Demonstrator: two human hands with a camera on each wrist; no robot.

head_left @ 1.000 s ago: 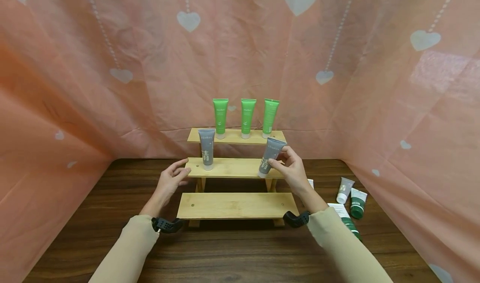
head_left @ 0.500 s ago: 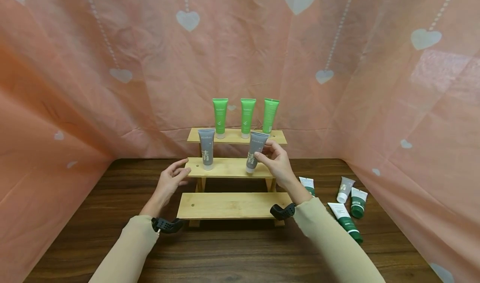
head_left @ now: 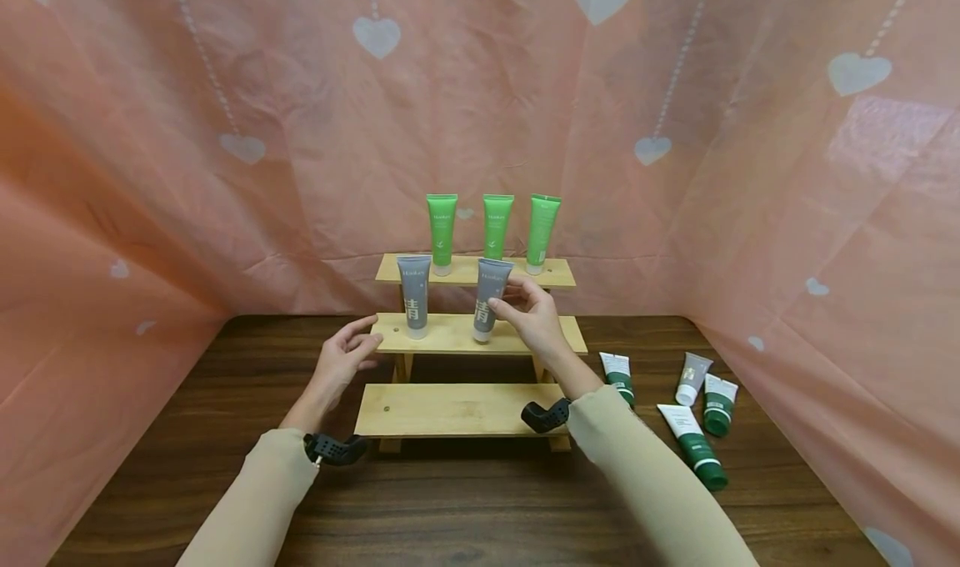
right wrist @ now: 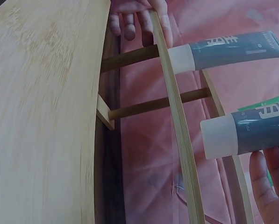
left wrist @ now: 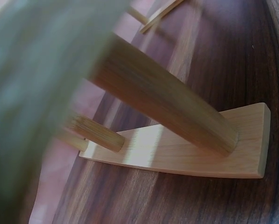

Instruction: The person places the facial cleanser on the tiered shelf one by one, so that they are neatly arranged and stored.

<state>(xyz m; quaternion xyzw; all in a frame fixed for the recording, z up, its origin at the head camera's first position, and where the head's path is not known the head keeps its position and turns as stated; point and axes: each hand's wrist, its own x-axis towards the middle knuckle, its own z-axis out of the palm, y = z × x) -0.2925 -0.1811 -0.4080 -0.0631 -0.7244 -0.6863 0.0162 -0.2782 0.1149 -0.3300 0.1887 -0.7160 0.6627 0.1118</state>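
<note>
We have the right hand [head_left: 534, 317] pinching a leaning grey tube [head_left: 491, 282], cap down, just above the middle shelf [head_left: 450, 332]; the right wrist view shows a gap. Left hand [head_left: 339, 365] grips that shelf's left end. Risk, we judge: let go while leaning, it topples off its narrow cap; a left-hand jolt could tip the standing grey tube [head_left: 415, 292]. Containers: all tubes capped, contents hidden from us. Top shelf [head_left: 468, 269] bears three green tubes [head_left: 442, 225]; more tubes [head_left: 699, 454] lie on the table [head_left: 450, 509], right.

Held gray tube [head_left: 487, 290], tilted, cap-down
</note>
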